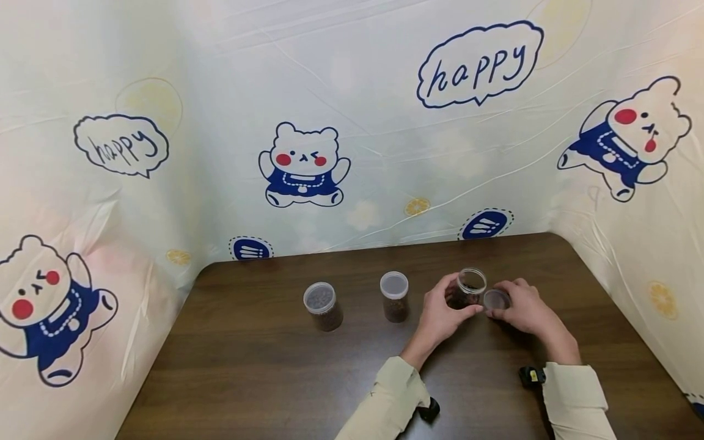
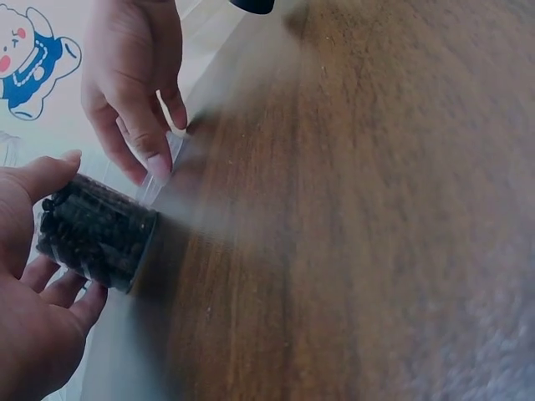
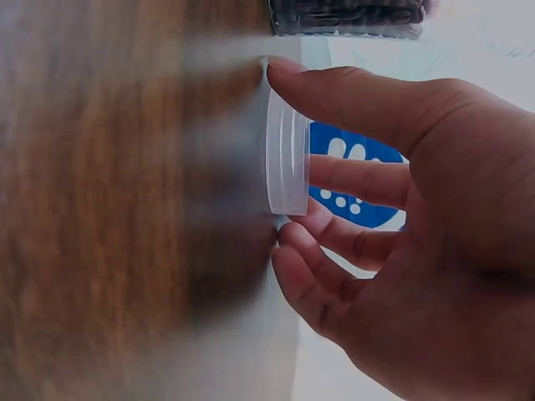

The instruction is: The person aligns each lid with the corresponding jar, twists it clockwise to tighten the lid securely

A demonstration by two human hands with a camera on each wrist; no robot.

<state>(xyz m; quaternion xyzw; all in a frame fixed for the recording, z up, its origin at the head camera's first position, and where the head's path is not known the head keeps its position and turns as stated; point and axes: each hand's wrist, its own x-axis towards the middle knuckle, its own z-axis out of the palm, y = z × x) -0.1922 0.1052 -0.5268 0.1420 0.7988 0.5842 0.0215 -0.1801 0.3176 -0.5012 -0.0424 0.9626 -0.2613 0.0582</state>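
Observation:
My left hand (image 1: 439, 313) grips a clear, uncovered jar (image 1: 465, 294) at the table's right side, thumb on one side and fingers round the other. Small dark pieces, much like beans, fill a good part of the jar in the left wrist view. Just to the right, my right hand (image 1: 525, 307) holds a round translucent lid (image 3: 287, 159) by its edge, between thumb and fingers. The lid sits flat, right at the tabletop. In the right wrist view only the base of the jar shows, at the top.
Two lidded jars with brown contents stand to the left: one jar (image 1: 394, 299) near the middle, another jar (image 1: 324, 308) farther left. The brown wooden table (image 1: 264, 379) meets a printed curtain (image 1: 374, 153) along its back and sides.

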